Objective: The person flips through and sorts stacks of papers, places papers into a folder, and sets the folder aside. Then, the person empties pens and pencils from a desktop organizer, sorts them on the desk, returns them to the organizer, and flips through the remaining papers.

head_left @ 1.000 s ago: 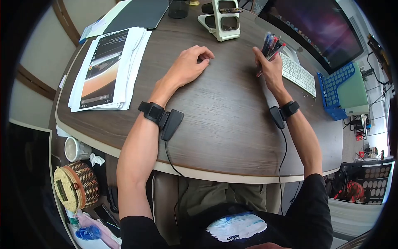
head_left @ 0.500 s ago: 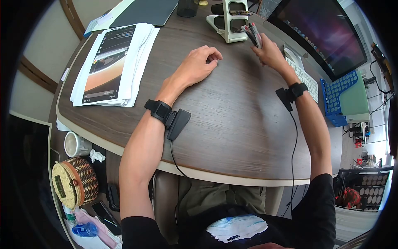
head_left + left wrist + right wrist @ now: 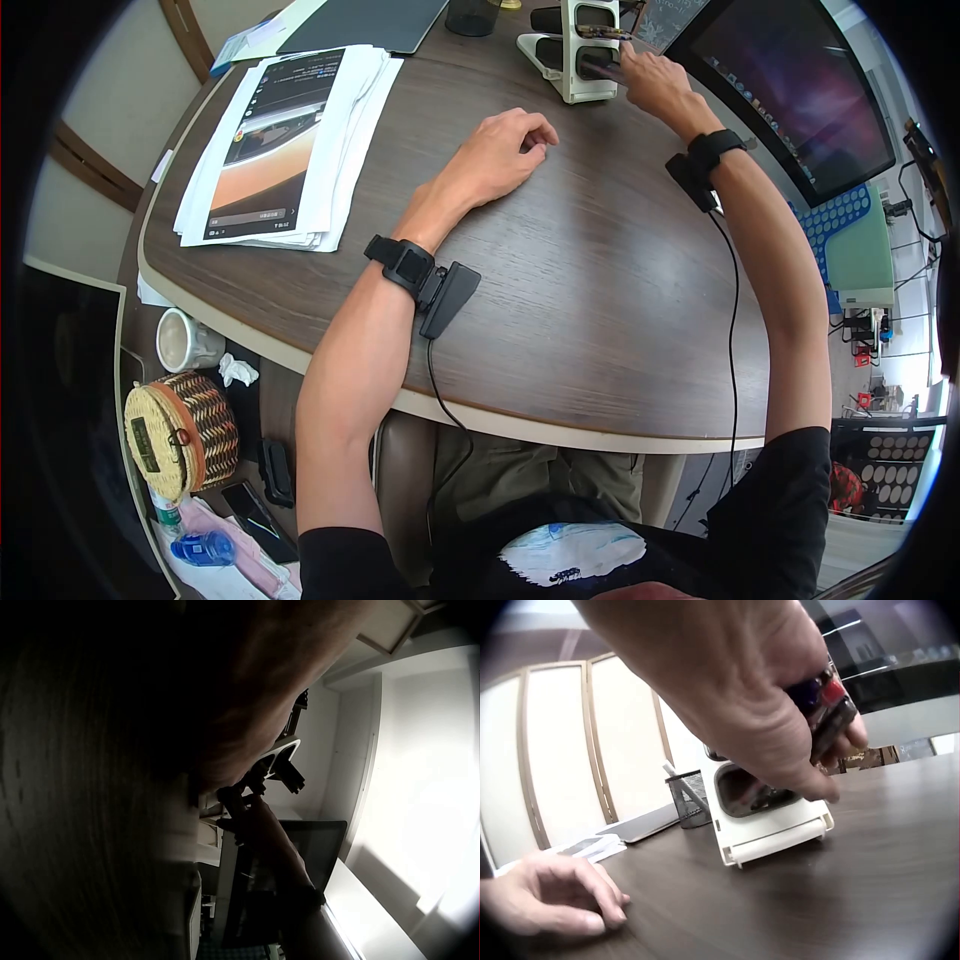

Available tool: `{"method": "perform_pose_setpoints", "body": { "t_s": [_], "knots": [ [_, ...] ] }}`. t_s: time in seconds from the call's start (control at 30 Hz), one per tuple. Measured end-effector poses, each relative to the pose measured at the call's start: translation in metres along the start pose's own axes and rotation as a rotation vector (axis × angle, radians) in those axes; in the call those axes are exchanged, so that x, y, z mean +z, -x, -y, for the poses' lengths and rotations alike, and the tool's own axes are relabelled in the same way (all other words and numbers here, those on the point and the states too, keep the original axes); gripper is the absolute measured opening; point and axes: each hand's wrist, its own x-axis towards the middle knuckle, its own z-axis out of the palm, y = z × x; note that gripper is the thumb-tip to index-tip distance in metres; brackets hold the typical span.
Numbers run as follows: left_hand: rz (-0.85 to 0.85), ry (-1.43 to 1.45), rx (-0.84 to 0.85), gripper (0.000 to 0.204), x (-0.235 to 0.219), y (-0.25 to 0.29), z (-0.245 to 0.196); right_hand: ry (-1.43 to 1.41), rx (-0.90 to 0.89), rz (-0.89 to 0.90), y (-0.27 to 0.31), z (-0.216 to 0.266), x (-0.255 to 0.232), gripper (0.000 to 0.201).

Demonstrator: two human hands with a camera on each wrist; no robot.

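My right hand [image 3: 660,85] grips a bundle of pens [image 3: 832,694] close at the front of a white holder [image 3: 590,95] with dark oval compartments. In the right wrist view the fingers wrap round the pens, red and dark blue ends showing, and the hand covers part of the holder [image 3: 776,844]. A few other pens [image 3: 603,32] lie across its upper compartment. My left hand [image 3: 500,155] rests on the desk [image 3: 570,300], fingers loosely curled around nothing.
A monitor [image 3: 800,100] stands right of the holder, with a blue perforated rack [image 3: 840,220] nearer me. A black mesh cup [image 3: 690,796] is behind the holder. A stack of papers [image 3: 270,150] lies at left. Cables hang from both wrist cameras.
My right hand has moved the pens away from beside the keyboard, forward and left to the white holder. The left hand stays resting on the desk; the head view has shifted slightly.
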Motion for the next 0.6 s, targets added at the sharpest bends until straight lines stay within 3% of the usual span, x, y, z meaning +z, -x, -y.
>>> {"method": "perform_pose_setpoints", "body": {
  "t_s": [0.17, 0.23, 0.33, 0.47, 0.53, 0.6],
  "knots": [
    [-0.023, -0.011, 0.028, 0.022, 0.002, 0.000, 0.004, -0.211, 0.061, 0.074, 0.003, 0.009, -0.012, 0.052],
    [-0.025, -0.006, 0.034, 0.022, 0.003, 0.000, 0.005, -0.548, 0.210, 0.243, 0.009, 0.001, -0.017, 0.070],
    [-0.027, -0.007, 0.035, 0.022, 0.003, 0.000, 0.006, -0.788, 0.281, 0.222, 0.024, -0.002, -0.017, 0.068],
    [-0.019, -0.012, 0.035, 0.022, 0.003, -0.001, 0.004, -0.847, 0.280, 0.263, 0.025, -0.006, -0.017, 0.075],
    [-0.019, -0.006, 0.024, 0.022, 0.003, -0.001, 0.003, -1.080, 0.149, 0.076, 0.019, -0.003, -0.008, 0.076],
    [-0.026, -0.014, 0.033, 0.022, 0.002, 0.000, 0.003, -1.097, 0.129, 0.070, 0.024, -0.003, -0.006, 0.079]
  ]
}}
